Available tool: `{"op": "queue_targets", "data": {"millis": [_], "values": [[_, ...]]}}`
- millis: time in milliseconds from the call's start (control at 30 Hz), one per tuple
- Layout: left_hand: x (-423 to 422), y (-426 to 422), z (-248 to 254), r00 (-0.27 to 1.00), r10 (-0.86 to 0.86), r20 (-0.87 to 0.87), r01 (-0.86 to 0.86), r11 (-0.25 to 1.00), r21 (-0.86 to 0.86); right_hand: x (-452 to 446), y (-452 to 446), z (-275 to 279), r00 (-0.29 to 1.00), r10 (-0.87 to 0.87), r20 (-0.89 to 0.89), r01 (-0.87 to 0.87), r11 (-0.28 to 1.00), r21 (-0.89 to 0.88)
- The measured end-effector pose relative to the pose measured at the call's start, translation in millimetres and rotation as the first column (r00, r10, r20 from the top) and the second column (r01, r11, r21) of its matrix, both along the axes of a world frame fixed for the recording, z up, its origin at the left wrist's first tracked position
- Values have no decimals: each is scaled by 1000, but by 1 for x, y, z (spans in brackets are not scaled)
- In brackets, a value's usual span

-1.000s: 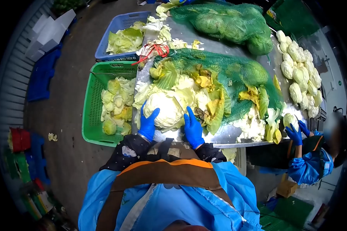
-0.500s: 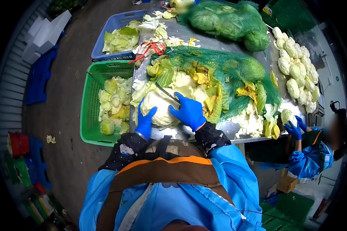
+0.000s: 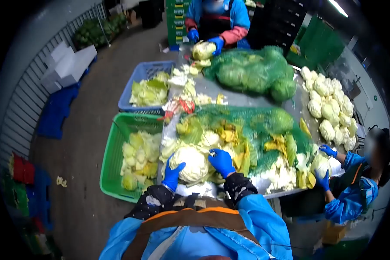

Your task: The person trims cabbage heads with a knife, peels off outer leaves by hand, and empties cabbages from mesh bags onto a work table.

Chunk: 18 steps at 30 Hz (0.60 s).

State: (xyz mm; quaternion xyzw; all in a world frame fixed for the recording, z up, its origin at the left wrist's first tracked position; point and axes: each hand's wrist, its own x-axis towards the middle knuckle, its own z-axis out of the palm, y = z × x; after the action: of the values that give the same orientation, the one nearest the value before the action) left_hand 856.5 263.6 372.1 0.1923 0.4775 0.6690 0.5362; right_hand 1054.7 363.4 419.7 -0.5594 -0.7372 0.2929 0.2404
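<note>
A trimmed white cabbage (image 3: pixel 190 164) sits at the table's front edge, in front of my body. My left hand (image 3: pixel 172 175) grips its left side, thumb over the top. Just right of the cabbage, my right hand (image 3: pixel 222 163) is closed around a knife (image 3: pixel 212 153); the blade is blurred and hard to make out. Behind the cabbage lie pale and yellowed leaves (image 3: pixel 229 132), partly on a green net bag (image 3: pixel 260 116) with a cabbage (image 3: pixel 278 121) inside.
Left of the table stand a green crate (image 3: pixel 109 173) and a blue crate (image 3: pixel 126 93) holding leaves. A full net bag of cabbages (image 3: pixel 247 71) and a pile of trimmed cabbages (image 3: pixel 331 106) lie farther back. Co-workers handle cabbages at the far side and right.
The view has tilted up, bringing the far co-worker into sight. My right hand and the knife have moved off the cabbage to its right. My left hand stays on it.
</note>
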Motion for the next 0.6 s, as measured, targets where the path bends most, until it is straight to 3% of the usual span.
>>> {"op": "queue_targets", "data": {"millis": [67, 200, 267, 300, 400, 467, 533, 567, 600], "values": [[-9, 6, 19, 979, -130, 158, 127, 991, 33, 11, 10, -7, 996, -10, -83, 1, 994, -109], [-4, 9, 38, 987, -97, -128, 102, 994, 33, 14, 3, -4, 995, -91, -38, 89, 994, -60], [-12, 12, 20, 984, -176, 30, 175, 984, 21, 30, 8, -25, 980, -189, -58, 185, 980, -72], [-11, 6, 23, 964, -235, 122, 234, 972, 18, 42, 12, -44, 980, -196, 40, 196, 981, -10], [-5, -7, 15, 771, -359, 525, 398, 916, 42, 64, 13, -61, 986, -164, -33, 161, 982, -95], [-3, -13, 31, 668, -469, 578, 511, 854, 103, 67, 11, -76, 920, -251, -300, 231, 968, -100], [-5, -8, 38, 730, -529, 434, 535, 836, 121, 64, -20, 9, 701, -384, -601, 187, 912, -365], [2, -7, 54, 775, -497, 391, 478, 865, 153, 74, -28, 22, 611, -296, -734, 77, 945, -317], [11, -8, 80, 817, -462, 346, 422, 887, 188, 82, -37, 33, 633, -202, -748, 8, 967, -255]]}}
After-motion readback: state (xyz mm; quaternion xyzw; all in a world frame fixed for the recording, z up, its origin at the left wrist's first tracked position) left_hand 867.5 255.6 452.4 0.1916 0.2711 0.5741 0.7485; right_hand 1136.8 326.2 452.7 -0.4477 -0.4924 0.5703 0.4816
